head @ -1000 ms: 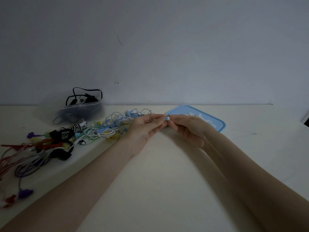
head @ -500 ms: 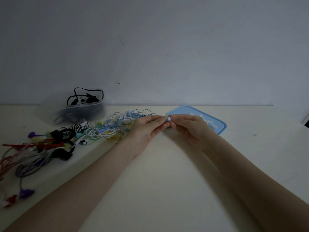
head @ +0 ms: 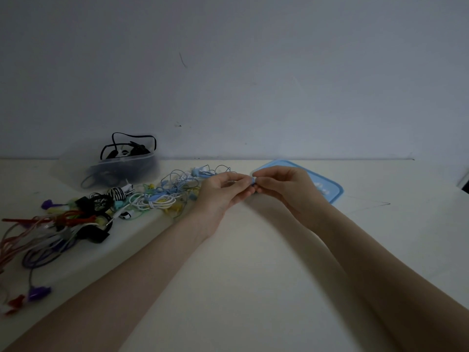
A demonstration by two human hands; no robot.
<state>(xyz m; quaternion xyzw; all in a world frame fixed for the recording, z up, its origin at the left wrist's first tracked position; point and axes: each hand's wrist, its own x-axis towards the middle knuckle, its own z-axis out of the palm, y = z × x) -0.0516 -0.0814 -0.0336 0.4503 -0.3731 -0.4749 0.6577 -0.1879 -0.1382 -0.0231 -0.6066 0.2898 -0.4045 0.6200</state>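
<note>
At mid-table, just left of a lid (head: 330,190), the left hand (head: 220,193) and right hand (head: 285,186) both pinch a small blue piece (head: 253,181) between fingertips. A light, steady pinch seems best, away from the cable tangle (head: 172,193) at left.

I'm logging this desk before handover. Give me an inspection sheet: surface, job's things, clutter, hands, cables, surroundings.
Surface: cream table, dimly lit.
Job's things: small light-blue piece, pinched between both hands; too small to identify.
Clutter: blue lid lying flat behind the right hand; clear box holding black cords.
Grippers: left hand and right hand meet fingertip to fingertip.
Cables: tangled earphone cables left of the left hand; red and purple cords farther left.
Surroundings: plain grey wall.
</note>
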